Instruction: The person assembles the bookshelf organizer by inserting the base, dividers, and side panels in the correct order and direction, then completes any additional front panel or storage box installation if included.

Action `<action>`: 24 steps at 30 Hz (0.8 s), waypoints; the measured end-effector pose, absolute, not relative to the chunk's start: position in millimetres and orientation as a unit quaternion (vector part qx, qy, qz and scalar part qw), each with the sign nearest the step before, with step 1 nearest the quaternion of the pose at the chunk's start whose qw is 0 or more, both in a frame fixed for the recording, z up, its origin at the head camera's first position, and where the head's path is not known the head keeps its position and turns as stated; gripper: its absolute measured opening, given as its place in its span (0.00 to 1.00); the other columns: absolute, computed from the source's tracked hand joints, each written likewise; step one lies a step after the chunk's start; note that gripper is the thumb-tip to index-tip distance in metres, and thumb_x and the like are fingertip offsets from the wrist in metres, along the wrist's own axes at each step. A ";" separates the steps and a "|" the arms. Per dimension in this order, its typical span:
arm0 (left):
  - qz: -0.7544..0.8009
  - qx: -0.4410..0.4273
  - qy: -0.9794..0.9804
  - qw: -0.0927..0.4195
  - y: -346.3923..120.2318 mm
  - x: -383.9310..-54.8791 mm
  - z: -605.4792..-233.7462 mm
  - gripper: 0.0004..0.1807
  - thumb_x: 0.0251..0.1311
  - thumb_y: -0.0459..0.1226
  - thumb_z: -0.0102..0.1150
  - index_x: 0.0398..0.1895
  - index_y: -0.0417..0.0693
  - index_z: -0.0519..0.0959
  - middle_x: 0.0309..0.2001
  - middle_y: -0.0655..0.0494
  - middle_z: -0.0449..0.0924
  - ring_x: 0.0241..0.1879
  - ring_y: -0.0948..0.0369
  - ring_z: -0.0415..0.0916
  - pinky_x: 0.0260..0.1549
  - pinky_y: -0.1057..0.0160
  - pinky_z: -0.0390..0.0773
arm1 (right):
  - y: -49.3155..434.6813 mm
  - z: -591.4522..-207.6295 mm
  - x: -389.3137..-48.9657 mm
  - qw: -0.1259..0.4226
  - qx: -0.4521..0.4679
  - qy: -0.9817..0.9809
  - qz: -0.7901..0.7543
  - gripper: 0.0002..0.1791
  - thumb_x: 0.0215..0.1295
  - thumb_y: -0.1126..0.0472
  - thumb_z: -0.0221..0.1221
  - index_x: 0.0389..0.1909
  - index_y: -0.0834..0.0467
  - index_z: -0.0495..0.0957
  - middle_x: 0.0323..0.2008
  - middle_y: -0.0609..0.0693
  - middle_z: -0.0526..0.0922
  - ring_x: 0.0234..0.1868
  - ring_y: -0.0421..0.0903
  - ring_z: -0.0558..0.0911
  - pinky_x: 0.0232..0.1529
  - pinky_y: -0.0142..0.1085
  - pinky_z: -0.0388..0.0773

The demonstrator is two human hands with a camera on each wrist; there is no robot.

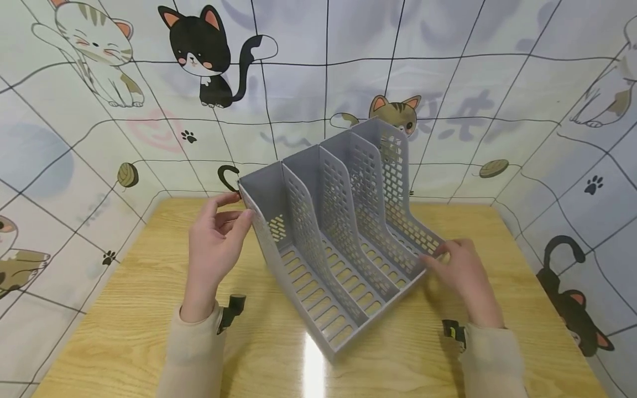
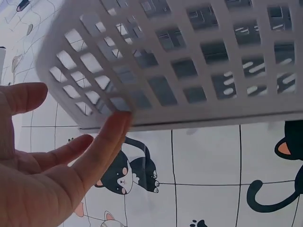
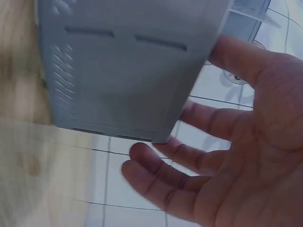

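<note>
A grey plastic file rack (image 1: 348, 243), with upright perforated dividers and a slotted base, stands turned at an angle over the wooden table. Its outer side is a lattice panel (image 2: 189, 61) in the left wrist view. My left hand (image 1: 219, 237) is at the rack's left back corner; one extended finger touches the panel, and the thumb stands apart from it in the left wrist view. My right hand (image 1: 463, 273) pinches the right front corner, thumb at the edge and fingers behind a solid grey face (image 3: 123, 85). Whether the base touches the table is hard to tell.
The wooden table (image 1: 134, 309) lies under the rack. A cloth backdrop (image 1: 298, 88) with cartoon cats and grid lines hangs behind and at both sides. Dark wrist mounts (image 1: 232, 313) show at the cuffs.
</note>
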State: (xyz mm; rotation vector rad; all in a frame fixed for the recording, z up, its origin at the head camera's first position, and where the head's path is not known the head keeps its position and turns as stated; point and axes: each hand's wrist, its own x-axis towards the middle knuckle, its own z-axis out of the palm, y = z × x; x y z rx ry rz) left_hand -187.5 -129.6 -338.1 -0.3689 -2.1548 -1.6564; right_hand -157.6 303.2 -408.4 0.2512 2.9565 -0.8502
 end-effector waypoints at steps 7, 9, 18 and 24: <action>-0.526 -0.208 -0.814 0.131 -125.4 -198.4 -349.6 0.37 0.69 0.34 0.65 0.78 0.39 0.61 0.76 0.43 0.64 0.75 0.49 0.64 0.68 0.48 0.72 | 303.4 -396.6 -151.4 0.068 0.083 0.964 -0.242 0.35 0.70 0.40 0.61 0.43 0.75 0.80 0.42 0.70 0.74 0.38 0.59 0.75 0.33 0.47 0.76; -0.498 -0.217 -0.831 0.117 -125.8 -202.9 -353.1 0.42 0.70 0.37 0.64 0.82 0.45 0.55 0.79 0.47 0.59 0.77 0.48 0.60 0.68 0.44 0.72 | 304.4 -395.0 -150.5 0.074 0.088 0.965 -0.237 0.30 0.72 0.43 0.60 0.34 0.71 0.80 0.33 0.64 0.77 0.32 0.55 0.74 0.28 0.43 0.73; -0.390 -0.190 -0.901 -0.028 -125.2 -207.1 -359.7 0.46 0.71 0.43 0.62 0.85 0.52 0.48 0.63 0.39 0.79 0.49 0.47 0.86 0.46 0.47 0.86 | 316.2 -397.4 -151.6 0.066 0.096 0.967 -0.229 0.23 0.76 0.51 0.55 0.42 0.71 0.78 0.34 0.65 0.83 0.34 0.57 0.80 0.31 0.46 0.77; -0.397 -0.203 -0.894 -0.043 -125.0 -210.9 -364.0 0.46 0.71 0.42 0.63 0.84 0.48 0.47 0.58 0.41 0.83 0.52 0.47 0.85 0.48 0.47 0.86 | 312.6 -402.9 -153.4 0.033 0.039 0.973 -0.225 0.19 0.77 0.60 0.51 0.53 0.71 0.82 0.50 0.71 0.84 0.40 0.61 0.83 0.40 0.55 0.79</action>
